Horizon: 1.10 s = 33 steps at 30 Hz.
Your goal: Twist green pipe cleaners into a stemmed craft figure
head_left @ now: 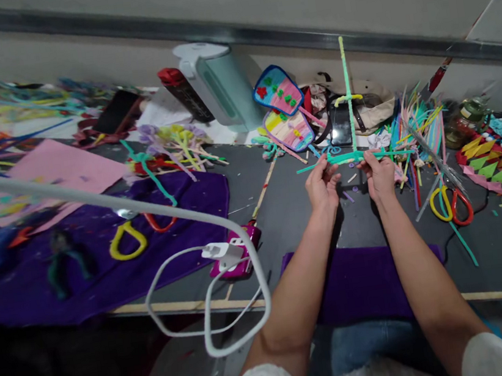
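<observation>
Both hands hold a green pipe-cleaner frame (352,119) above the grey table. It has a long upright stem, a short yellow crosspiece near the middle and a wider green crossbar at the bottom. My left hand (323,186) pinches the crossbar left of the stem, with a thin green end sticking out beyond the fingers. To the right of the stem my right hand (379,174) grips the same bar, its fingers bent. Just below the bar, small purple and white scraps lie on the table between the hands.
A white cable (180,212) loops across the left foreground by a pink power strip (251,240). Behind stand a kettle (223,87) and decorated fans (290,130). Scissors (451,205) and pipe cleaners lie right; pliers (63,256) and yellow-handled scissors (127,241) rest on purple cloth (201,200).
</observation>
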Tool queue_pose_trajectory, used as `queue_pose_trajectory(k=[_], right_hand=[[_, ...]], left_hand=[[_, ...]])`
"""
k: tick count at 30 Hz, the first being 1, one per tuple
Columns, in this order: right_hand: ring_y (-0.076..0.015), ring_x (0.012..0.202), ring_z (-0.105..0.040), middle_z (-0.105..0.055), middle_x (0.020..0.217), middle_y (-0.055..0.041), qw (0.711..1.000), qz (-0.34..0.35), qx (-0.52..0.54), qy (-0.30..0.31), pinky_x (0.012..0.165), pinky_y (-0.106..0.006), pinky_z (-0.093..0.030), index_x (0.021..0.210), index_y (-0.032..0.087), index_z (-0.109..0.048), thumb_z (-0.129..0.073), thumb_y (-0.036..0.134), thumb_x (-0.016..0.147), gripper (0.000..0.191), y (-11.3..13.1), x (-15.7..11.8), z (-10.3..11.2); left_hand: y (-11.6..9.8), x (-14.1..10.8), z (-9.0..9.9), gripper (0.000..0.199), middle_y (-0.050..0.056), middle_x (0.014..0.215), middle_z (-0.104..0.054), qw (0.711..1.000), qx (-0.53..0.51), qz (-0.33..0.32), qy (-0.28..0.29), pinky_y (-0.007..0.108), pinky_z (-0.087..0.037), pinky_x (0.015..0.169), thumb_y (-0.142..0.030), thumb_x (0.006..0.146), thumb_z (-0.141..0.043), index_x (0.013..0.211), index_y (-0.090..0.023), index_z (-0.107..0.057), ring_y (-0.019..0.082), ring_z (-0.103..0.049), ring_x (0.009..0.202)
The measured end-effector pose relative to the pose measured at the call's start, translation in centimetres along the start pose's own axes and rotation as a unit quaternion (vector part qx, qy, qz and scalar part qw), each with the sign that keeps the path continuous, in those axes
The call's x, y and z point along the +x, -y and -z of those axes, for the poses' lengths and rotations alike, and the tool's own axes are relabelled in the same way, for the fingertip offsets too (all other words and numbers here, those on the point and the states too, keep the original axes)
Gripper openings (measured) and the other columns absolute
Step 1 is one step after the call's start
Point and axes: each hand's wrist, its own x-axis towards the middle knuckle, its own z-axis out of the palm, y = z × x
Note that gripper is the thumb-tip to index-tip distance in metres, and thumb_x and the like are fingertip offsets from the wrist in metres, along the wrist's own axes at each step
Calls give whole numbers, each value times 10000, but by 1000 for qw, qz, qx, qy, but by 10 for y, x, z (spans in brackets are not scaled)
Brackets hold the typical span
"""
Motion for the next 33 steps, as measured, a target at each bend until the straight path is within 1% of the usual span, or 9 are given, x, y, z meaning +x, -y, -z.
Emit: queue_pose_trajectory(k=[6,11,17,20,22,27,30,33], right_hand=[[-66,491,-547,-579,543,93,1000,-21,8,-1,544,-217,-527,729,192,-603,-849,363,625,317,5,0,0],[-63,502,-551,-584,569,90,999,-36,32,8,541,-212,-537,736,191,-604,-850,328,616,306,5,1,1],[-59,504,-555,-580,563,92,998,-54,33,20,544,-204,-540,734,195,-582,-848,348,643,320,6,2,3],[-56,504,-558,-586,559,92,997,-55,41,30,536,-192,-533,731,197,-577,-853,343,639,325,6,1,2],[-56,496,-551,-585,556,94,998,-54,36,25,535,-194,-533,735,197,-585,-852,338,636,318,6,1,2],[-66,487,-551,-581,548,94,999,-40,18,13,553,-217,-540,747,199,-595,-848,351,630,317,3,1,1],[-70,485,-559,-580,536,91,999,-31,3,17,546,-214,-527,748,195,-591,-836,373,653,318,0,1,1],[-68,480,-557,-581,535,89,1000,-21,-3,14,531,-207,-516,744,191,-597,-832,378,656,313,-3,1,2]], left_hand=[[-2,-1,0,105,-7,720,-687,1000,-6,-2,0,162,-451,490,-144,742,-696,831,-150,-752,63,-624,575],[-4,1,0,72,-7,710,-686,1000,0,8,12,155,-442,494,-140,764,-702,819,-167,-741,65,-625,578],[-2,9,5,72,-3,698,-681,999,-4,18,41,146,-431,501,-178,763,-761,829,-190,-735,67,-630,588],[0,13,8,97,-9,671,-667,998,-14,30,51,148,-427,497,-186,754,-786,830,-186,-726,64,-623,577],[1,15,8,97,-17,645,-651,998,-22,36,52,140,-422,487,-187,759,-788,823,-183,-715,56,-610,558],[1,16,8,108,-29,624,-633,998,-25,43,36,117,-419,475,-174,766,-785,828,-171,-696,42,-601,534],[1,17,8,112,-26,639,-644,999,-9,41,23,114,-423,478,-183,771,-786,817,-172,-684,43,-606,536],[3,17,8,145,-37,625,-631,999,-5,31,29,117,-425,475,-211,757,-806,781,-177,-668,38,-599,527]])
